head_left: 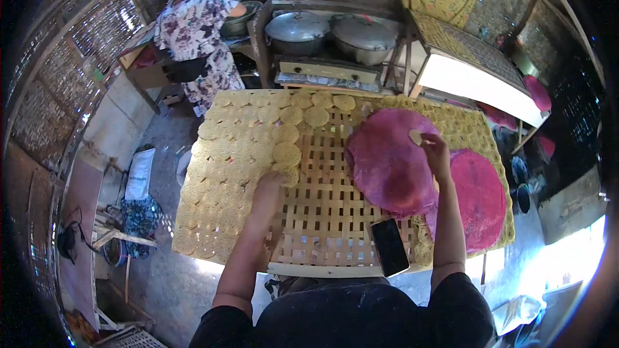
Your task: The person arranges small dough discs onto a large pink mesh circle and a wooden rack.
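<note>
Pinched in my right hand (436, 148) is a small thin yellow disc (416, 136), held above a stack of dark pink round sheets (387, 154). My left hand (269, 183) reaches low over the woven bamboo rack (325, 219), its fingers blurred at the edge of a yellow disc (287, 176); whether they grip it I cannot tell. Rows of similar discs (222, 154) cover the rack's left side, overlapping closely. A second pink round sheet (477, 200) lies to the right of my right forearm, on top of more yellow discs.
A black phone (390, 248) lies at the rack's near edge. Across the room a person (196, 38) stands at a basin (240, 20). Two large lidded pots (296, 31) sit on a stove (329, 72). Another rack (474, 45) stands at the back right.
</note>
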`<action>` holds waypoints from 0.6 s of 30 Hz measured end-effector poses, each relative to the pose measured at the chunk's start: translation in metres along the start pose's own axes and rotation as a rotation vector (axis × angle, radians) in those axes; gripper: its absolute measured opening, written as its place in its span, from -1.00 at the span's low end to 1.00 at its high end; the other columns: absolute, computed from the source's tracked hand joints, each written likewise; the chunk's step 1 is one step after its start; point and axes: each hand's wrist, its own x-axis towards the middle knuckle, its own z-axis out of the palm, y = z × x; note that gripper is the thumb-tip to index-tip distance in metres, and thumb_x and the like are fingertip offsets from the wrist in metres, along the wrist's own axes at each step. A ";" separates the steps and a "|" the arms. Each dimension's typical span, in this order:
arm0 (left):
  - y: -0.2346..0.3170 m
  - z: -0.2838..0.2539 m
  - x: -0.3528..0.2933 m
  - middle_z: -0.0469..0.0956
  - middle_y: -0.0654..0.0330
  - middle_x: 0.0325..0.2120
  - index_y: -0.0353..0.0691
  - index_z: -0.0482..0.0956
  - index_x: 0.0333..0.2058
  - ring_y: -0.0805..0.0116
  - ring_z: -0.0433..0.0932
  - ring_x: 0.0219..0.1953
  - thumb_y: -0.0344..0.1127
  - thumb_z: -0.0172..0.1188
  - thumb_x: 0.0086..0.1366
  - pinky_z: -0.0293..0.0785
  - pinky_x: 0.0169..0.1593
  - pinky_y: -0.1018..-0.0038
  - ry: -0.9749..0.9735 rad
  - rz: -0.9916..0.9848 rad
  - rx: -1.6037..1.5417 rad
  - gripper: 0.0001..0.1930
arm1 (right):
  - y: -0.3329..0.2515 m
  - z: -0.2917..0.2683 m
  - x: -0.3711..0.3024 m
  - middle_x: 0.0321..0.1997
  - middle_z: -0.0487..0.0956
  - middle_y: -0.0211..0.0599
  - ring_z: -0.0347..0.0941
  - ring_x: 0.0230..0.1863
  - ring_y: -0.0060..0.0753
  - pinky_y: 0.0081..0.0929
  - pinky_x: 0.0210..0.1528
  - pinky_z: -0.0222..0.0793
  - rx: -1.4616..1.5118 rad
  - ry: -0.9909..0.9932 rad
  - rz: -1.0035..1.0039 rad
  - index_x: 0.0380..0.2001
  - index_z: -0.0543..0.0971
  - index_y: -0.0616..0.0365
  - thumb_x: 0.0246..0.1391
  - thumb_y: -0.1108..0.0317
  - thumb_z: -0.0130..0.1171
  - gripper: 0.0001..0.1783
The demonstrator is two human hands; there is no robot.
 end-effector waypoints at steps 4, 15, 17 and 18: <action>0.007 -0.011 -0.002 0.50 -0.02 -0.32 -0.25 0.54 -0.32 -0.03 0.47 -0.22 -0.56 0.14 -0.09 0.41 -0.12 0.22 -0.025 0.100 0.086 -0.73 | 0.029 -0.038 0.011 -0.20 0.62 -0.14 0.56 -0.20 -0.32 -0.41 -0.17 0.44 -0.188 0.146 0.134 -0.17 0.57 0.22 0.02 0.39 0.12 -0.72; 0.036 -0.056 -0.010 0.55 0.02 -0.31 -0.26 0.54 -0.26 0.06 0.52 -0.20 -0.49 0.17 0.11 0.42 -0.08 0.32 0.090 0.014 -0.112 -0.82 | 0.087 0.013 0.061 -0.25 0.59 0.06 0.56 -0.23 -0.14 -0.32 -0.23 0.46 -0.782 -0.107 0.321 -0.33 0.61 0.27 -0.03 0.13 0.23 -0.62; 0.032 -0.064 -0.026 0.55 0.02 -0.29 -0.28 0.54 -0.26 0.08 0.53 -0.18 -0.48 0.17 0.12 0.41 -0.05 0.32 0.135 -0.064 -0.167 -0.83 | 0.053 0.031 0.071 -0.28 0.61 -0.01 0.56 -0.27 -0.28 -0.38 -0.26 0.46 -0.439 -0.109 0.322 -0.29 0.59 0.30 -0.03 0.21 0.23 -0.66; 0.035 -0.068 -0.031 0.56 0.02 -0.28 -0.29 0.54 -0.26 0.09 0.53 -0.17 -0.48 0.16 0.13 0.40 -0.03 0.33 0.159 -0.095 -0.201 -0.83 | 0.032 0.041 0.076 -0.29 0.61 -0.05 0.56 -0.29 -0.35 -0.41 -0.27 0.47 -0.273 -0.102 0.323 -0.28 0.58 0.32 -0.03 0.25 0.22 -0.67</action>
